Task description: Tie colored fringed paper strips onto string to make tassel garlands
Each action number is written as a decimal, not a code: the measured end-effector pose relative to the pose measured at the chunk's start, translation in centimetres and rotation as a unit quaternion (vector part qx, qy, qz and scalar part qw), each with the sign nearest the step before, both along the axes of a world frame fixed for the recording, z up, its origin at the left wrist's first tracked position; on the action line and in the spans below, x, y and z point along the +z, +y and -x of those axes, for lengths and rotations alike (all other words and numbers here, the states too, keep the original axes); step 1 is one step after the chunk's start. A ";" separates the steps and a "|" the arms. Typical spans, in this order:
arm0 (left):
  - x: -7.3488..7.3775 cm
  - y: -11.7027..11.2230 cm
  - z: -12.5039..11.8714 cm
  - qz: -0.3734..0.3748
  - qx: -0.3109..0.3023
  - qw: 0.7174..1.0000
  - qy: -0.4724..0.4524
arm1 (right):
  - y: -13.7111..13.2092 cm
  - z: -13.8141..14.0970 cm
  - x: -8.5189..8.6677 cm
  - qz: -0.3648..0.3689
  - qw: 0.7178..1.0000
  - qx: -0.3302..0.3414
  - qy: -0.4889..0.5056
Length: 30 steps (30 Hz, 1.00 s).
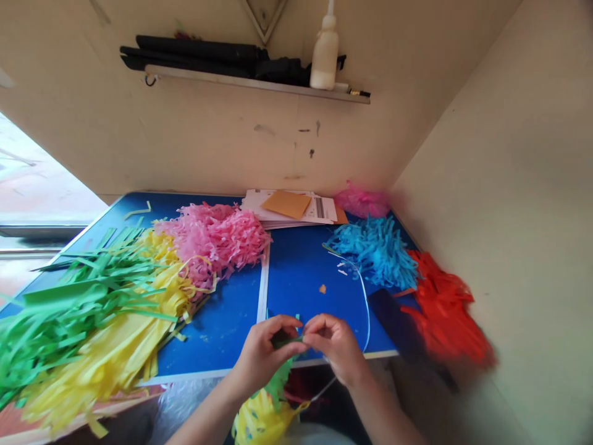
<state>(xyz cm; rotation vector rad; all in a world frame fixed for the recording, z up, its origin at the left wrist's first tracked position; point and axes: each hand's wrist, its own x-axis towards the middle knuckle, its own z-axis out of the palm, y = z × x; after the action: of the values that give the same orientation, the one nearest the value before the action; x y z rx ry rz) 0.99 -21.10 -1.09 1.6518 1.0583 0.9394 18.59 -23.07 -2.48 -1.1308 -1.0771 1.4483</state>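
Green tissue-paper fringe [78,296] spills off the left end of a blue tabletop [217,327], the first of six separate colour lots on or near it, with one yellow tissue-paper fringe [115,340] lying under and against it and one pink tissue-paper fringe [213,238] just beyond. Next comes the left hand [264,352], its fingers curled and closed on a small green paper strip [287,339], and the right hand [336,346] meets it fingertip to fingertip, also closed, pinching the same strip over the table's front edge. Below both hands, off the table, hangs one bunch of yellow and green fringe [264,417]. One thin white wire [365,309] arcs across the blue surface and passes behind the right hand. At the back sits one stack of papers [287,213], topped by a tan envelope [287,204] and a printed barcode (no words legible). Farther right are one magenta tissue wad [361,203], one cyan tissue-paper fringe [375,253], one dark navy sheet [393,321] and one red tissue-paper fringe [445,309]. Above, a wall shelf [254,83] carries one white plastic bottle [325,55], its label unreadable, beside black folded items [199,55].
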 end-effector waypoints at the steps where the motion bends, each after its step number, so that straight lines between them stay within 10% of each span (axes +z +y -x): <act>1: 0.1 0.0 0.0 -0.013 0.000 1.000 0.007 | 0.0 -0.1 0.0 -0.024 1.000 -0.007 -0.017; 10: 0.2 -0.2 0.0 -0.181 0.026 0.979 0.090 | -0.5 -0.5 0.0 -0.193 0.956 -0.070 -0.207; 18: -0.7 -0.3 -0.5 -0.319 0.047 0.944 0.066 | -0.8 -0.3 0.9 -0.185 0.950 -0.073 -0.240; 25: -1.7 0.1 -0.7 -0.276 0.030 0.958 0.072 | -1.3 0.1 0.7 -0.250 0.922 -0.096 -0.281; 30: -1.5 0.1 -0.7 -0.073 0.027 0.994 0.079 | 1.5 -1.4 0.7 -0.287 0.895 -0.004 -0.343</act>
<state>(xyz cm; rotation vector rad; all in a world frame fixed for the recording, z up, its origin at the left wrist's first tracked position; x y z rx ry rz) 1.65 -21.00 -2.57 1.8498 1.1688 0.9531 19.99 -21.59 -1.79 -1.2102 -1.8324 0.6128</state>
